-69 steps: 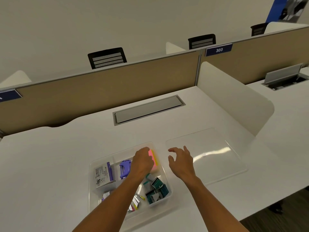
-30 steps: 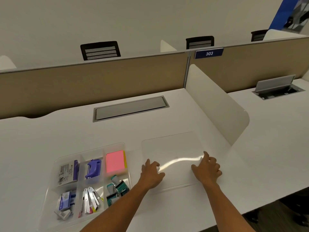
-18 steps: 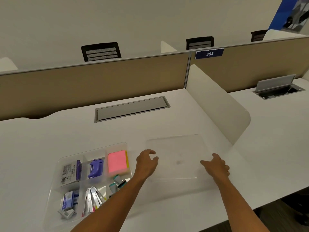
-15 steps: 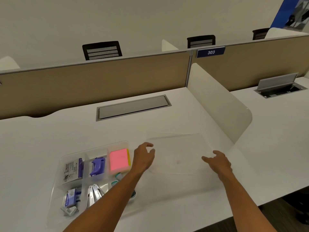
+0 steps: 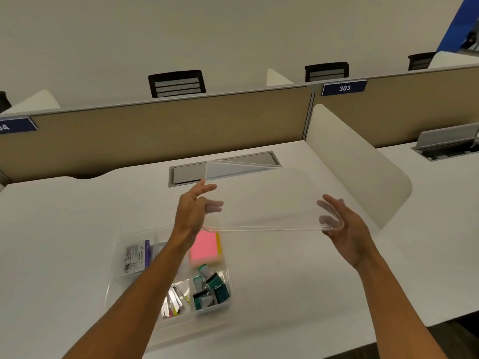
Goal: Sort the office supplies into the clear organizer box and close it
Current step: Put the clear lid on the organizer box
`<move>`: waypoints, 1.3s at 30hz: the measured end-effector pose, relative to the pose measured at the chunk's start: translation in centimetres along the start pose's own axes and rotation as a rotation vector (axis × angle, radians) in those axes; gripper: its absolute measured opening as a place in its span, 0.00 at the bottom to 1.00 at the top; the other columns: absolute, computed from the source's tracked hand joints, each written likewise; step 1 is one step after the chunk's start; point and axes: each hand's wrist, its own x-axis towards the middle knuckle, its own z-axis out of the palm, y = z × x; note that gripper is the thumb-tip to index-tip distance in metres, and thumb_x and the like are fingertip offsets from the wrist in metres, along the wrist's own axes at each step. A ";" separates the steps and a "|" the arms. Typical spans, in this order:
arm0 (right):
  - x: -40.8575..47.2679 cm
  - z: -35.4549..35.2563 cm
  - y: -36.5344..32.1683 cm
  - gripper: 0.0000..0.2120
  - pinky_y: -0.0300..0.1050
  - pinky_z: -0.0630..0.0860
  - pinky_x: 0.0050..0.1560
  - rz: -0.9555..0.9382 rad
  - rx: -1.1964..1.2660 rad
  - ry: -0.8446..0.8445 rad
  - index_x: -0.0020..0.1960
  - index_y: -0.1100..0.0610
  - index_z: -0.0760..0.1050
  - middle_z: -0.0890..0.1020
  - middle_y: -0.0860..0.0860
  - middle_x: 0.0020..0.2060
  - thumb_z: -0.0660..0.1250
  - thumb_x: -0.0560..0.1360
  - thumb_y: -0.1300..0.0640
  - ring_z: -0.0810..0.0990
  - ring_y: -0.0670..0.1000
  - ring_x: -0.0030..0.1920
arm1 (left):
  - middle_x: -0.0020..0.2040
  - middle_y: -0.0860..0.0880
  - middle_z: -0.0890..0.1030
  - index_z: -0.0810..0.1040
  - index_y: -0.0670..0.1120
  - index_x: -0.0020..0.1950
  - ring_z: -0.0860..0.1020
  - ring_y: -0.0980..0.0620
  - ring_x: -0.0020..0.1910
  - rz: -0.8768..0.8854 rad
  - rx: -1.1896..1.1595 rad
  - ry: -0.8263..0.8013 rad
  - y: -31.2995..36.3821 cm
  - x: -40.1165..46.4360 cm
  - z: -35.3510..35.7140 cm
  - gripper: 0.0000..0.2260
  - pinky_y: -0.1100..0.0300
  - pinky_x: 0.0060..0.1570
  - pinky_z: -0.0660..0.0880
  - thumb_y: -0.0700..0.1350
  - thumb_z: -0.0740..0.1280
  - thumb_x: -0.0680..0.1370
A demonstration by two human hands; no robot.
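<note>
The clear lid [image 5: 267, 198] hangs in the air above the desk, held at both short ends. My left hand [image 5: 193, 209] grips its left edge, my right hand [image 5: 342, 224] its right edge. Below and to the left, the clear organizer box [image 5: 116, 257] sits open on the desk. Its compartments hold pink sticky notes [image 5: 203, 246], a labelled packet [image 5: 134, 259], teal binder clips [image 5: 211, 287] and silvery clips [image 5: 173, 301]. My left forearm hides the middle compartments.
The white desk [image 5: 64, 216] has a grey cable hatch [image 5: 191, 173] behind the lid. A tan partition [image 5: 155, 130] runs along the back and a cream side divider [image 5: 357, 164] stands to the right. The desk's front edge runs near my right forearm.
Both hands took hold of the lid where it lay flat to the right of the box, then raised it off the desk. It is now higher and tilted.
</note>
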 end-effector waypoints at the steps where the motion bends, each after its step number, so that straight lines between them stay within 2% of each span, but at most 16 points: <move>1: -0.1 0.5 -0.2 0.21 0.42 0.74 0.41 -0.029 0.101 -0.053 0.68 0.53 0.75 0.78 0.53 0.66 0.63 0.79 0.44 0.78 0.51 0.47 | 0.67 0.47 0.74 0.83 0.43 0.51 0.84 0.45 0.48 -0.023 -0.029 0.008 0.5 0.0 -0.9 0.18 0.58 0.48 0.81 0.30 0.56 0.75; 4: -0.4 2.6 -0.3 0.21 0.42 0.75 0.43 -0.121 0.083 -0.112 0.72 0.54 0.70 0.76 0.57 0.67 0.53 0.82 0.56 0.77 0.55 0.53 | 0.56 0.43 0.81 0.82 0.41 0.52 0.85 0.44 0.44 -0.115 -0.118 0.026 2.0 -0.2 -3.7 0.19 0.60 0.45 0.81 0.28 0.54 0.76; 7: -0.5 5.2 -0.1 0.22 0.44 0.76 0.48 -0.237 -0.003 -0.136 0.73 0.55 0.69 0.76 0.57 0.67 0.49 0.82 0.57 0.76 0.56 0.56 | 0.48 0.47 0.83 0.82 0.43 0.50 0.85 0.46 0.42 -0.140 -0.152 0.083 3.8 -0.4 -6.5 0.19 0.62 0.40 0.81 0.28 0.54 0.76; 10: -0.4 7.7 -0.3 0.22 0.45 0.78 0.48 -0.346 -0.160 -0.123 0.72 0.56 0.70 0.77 0.54 0.66 0.53 0.79 0.56 0.78 0.58 0.60 | 0.52 0.47 0.81 0.83 0.42 0.48 0.84 0.49 0.46 -0.147 -0.169 0.133 5.3 -0.8 -9.1 0.17 0.62 0.40 0.80 0.28 0.56 0.75; 13: 0.0 10.2 -0.3 0.18 0.42 0.80 0.48 -0.481 -0.425 -0.066 0.67 0.52 0.74 0.79 0.42 0.62 0.61 0.78 0.53 0.78 0.50 0.59 | 0.59 0.42 0.79 0.82 0.41 0.48 0.78 0.45 0.57 -0.184 -0.156 0.134 6.7 -1.4 -11.6 0.16 0.58 0.43 0.80 0.28 0.56 0.75; 15: 0.1 11.6 -0.4 0.16 0.43 0.79 0.49 -0.538 -0.456 -0.035 0.63 0.51 0.76 0.79 0.42 0.57 0.64 0.78 0.47 0.78 0.48 0.55 | 0.57 0.40 0.79 0.82 0.40 0.48 0.79 0.45 0.53 -0.204 -0.140 0.106 7.3 -2.0 -13.2 0.16 0.61 0.36 0.80 0.28 0.56 0.75; 18: 0.2 13.8 -0.8 0.12 0.39 0.76 0.53 -0.578 -0.461 0.008 0.56 0.44 0.76 0.80 0.42 0.53 0.64 0.77 0.40 0.78 0.44 0.56 | 0.56 0.36 0.80 0.79 0.33 0.53 0.83 0.40 0.49 -0.194 -0.293 0.074 8.2 -2.5 -15.2 0.11 0.60 0.39 0.81 0.32 0.58 0.77; 20: 0.2 15.4 -1.0 0.10 0.38 0.75 0.55 -0.568 -0.392 0.007 0.53 0.43 0.77 0.82 0.42 0.52 0.63 0.78 0.40 0.79 0.44 0.56 | 0.55 0.34 0.81 0.76 0.30 0.57 0.83 0.39 0.49 -0.169 -0.390 0.093 8.1 -2.4 -16.2 0.14 0.56 0.45 0.82 0.40 0.59 0.81; 22: 0.2 17.0 -0.8 0.09 0.47 0.77 0.57 -0.515 -0.263 0.015 0.48 0.46 0.77 0.84 0.50 0.50 0.63 0.79 0.43 0.81 0.51 0.57 | 0.55 0.37 0.81 0.75 0.33 0.60 0.83 0.42 0.50 -0.165 -0.308 0.122 7.4 -2.2 -16.8 0.21 0.53 0.51 0.81 0.51 0.56 0.83; 24: 0.1 18.4 -0.6 0.11 0.53 0.80 0.54 -0.430 -0.176 0.044 0.48 0.52 0.75 0.84 0.56 0.47 0.64 0.78 0.44 0.84 0.57 0.53 | 0.57 0.43 0.81 0.76 0.39 0.62 0.84 0.48 0.51 -0.110 -0.089 0.136 5.9 -2.5 -17.1 0.22 0.54 0.53 0.80 0.55 0.56 0.82; 26: 0.0 19.5 -0.2 0.13 0.53 0.82 0.47 -0.354 -0.171 0.063 0.49 0.54 0.75 0.84 0.56 0.44 0.64 0.77 0.44 0.85 0.58 0.48 | 0.61 0.52 0.80 0.75 0.46 0.66 0.81 0.55 0.53 0.019 0.259 0.171 3.9 -2.8 -17.7 0.18 0.61 0.51 0.77 0.55 0.60 0.81; 28: 0.0 20.4 0.6 0.15 0.51 0.83 0.42 -0.299 -0.180 0.077 0.51 0.56 0.75 0.84 0.55 0.43 0.64 0.77 0.44 0.85 0.57 0.45 | 0.60 0.57 0.78 0.74 0.49 0.68 0.77 0.58 0.55 0.103 0.402 0.198 2.0 -3.1 -18.5 0.18 0.66 0.49 0.73 0.53 0.64 0.79; 31: 0.4 21.1 1.6 0.14 0.47 0.82 0.39 -0.238 -0.228 0.106 0.53 0.58 0.77 0.84 0.55 0.43 0.64 0.79 0.47 0.85 0.56 0.43 | 0.57 0.56 0.80 0.75 0.51 0.66 0.78 0.57 0.54 0.089 0.326 0.214 -0.3 -3.9 -19.5 0.16 0.67 0.49 0.75 0.50 0.67 0.78; 34: 0.8 21.6 3.3 0.12 0.45 0.82 0.40 -0.165 -0.307 0.057 0.63 0.57 0.76 0.84 0.54 0.49 0.63 0.81 0.55 0.85 0.56 0.45 | 0.55 0.55 0.82 0.76 0.52 0.64 0.80 0.54 0.53 0.051 0.223 0.270 -2.5 -5.1 -20.6 0.14 0.61 0.49 0.79 0.47 0.67 0.78; 36: 0.7 21.8 4.6 0.18 0.47 0.83 0.44 -0.113 -0.331 -0.025 0.70 0.55 0.70 0.81 0.53 0.56 0.62 0.81 0.62 0.85 0.56 0.47 | 0.54 0.54 0.82 0.78 0.53 0.62 0.80 0.53 0.53 -0.006 0.119 0.324 -4.3 -6.0 -21.3 0.13 0.59 0.48 0.79 0.45 0.67 0.78; 39: 0.1 22.0 6.6 0.27 0.51 0.82 0.54 -0.053 -0.440 -0.167 0.75 0.53 0.64 0.76 0.48 0.64 0.64 0.79 0.68 0.84 0.54 0.52 | 0.52 0.52 0.84 0.80 0.51 0.59 0.82 0.52 0.50 -0.134 -0.037 0.429 -6.9 -7.0 -22.2 0.12 0.58 0.46 0.78 0.45 0.70 0.77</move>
